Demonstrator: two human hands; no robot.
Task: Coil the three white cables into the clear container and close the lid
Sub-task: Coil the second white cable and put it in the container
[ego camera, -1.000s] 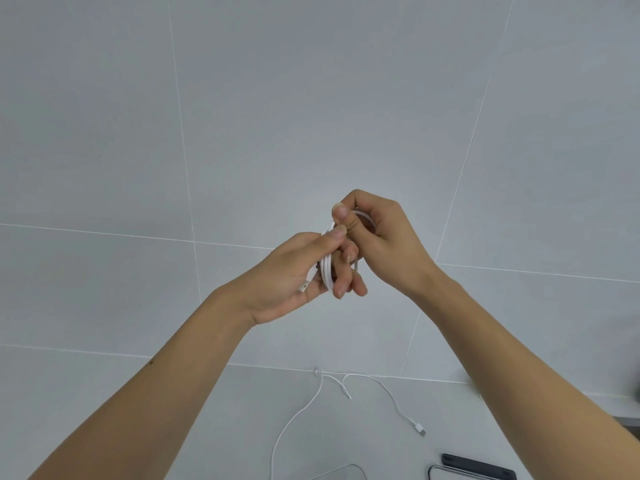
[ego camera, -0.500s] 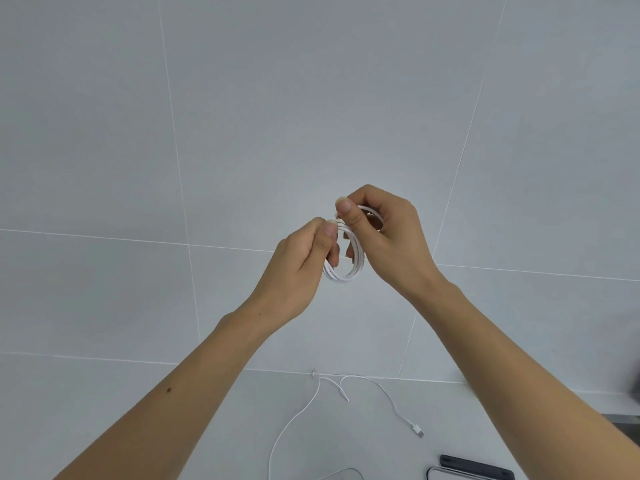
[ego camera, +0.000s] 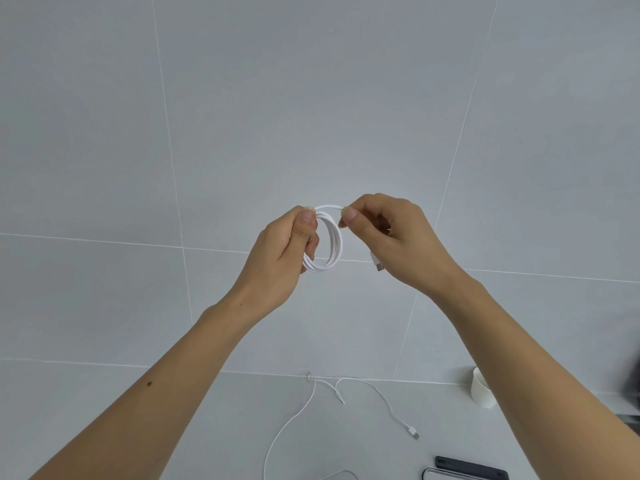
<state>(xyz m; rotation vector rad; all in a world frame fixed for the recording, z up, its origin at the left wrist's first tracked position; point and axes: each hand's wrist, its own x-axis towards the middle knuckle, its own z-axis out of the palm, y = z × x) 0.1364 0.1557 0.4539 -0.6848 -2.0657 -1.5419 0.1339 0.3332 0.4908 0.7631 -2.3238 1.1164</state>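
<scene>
A white cable wound into a small coil [ego camera: 331, 251] hangs in the air before the grey tiled wall. My left hand [ego camera: 284, 251] grips the coil's left side, thumb on top. My right hand [ego camera: 391, 240] pinches the strand leaving the coil's top; that cable's plug end [ego camera: 378, 264] sticks out below its fingers. Below on the white table lie loose white cables [ego camera: 381, 398], one ending in a USB plug [ego camera: 412, 432]. At the bottom edge a curved clear rim [ego camera: 341, 474] shows; I cannot tell whether it is the container.
A white paper cup [ego camera: 480, 388] stands at the table's right, beside my right forearm. A dark flat bar [ego camera: 471, 468] with a thin rounded frame lies at the bottom right. A dark blurred shape sits at the far right edge.
My hands have moved apart: the right hand drew a short strand out from the coil's top, while the left hand keeps the coil. The view now takes in the cup.
</scene>
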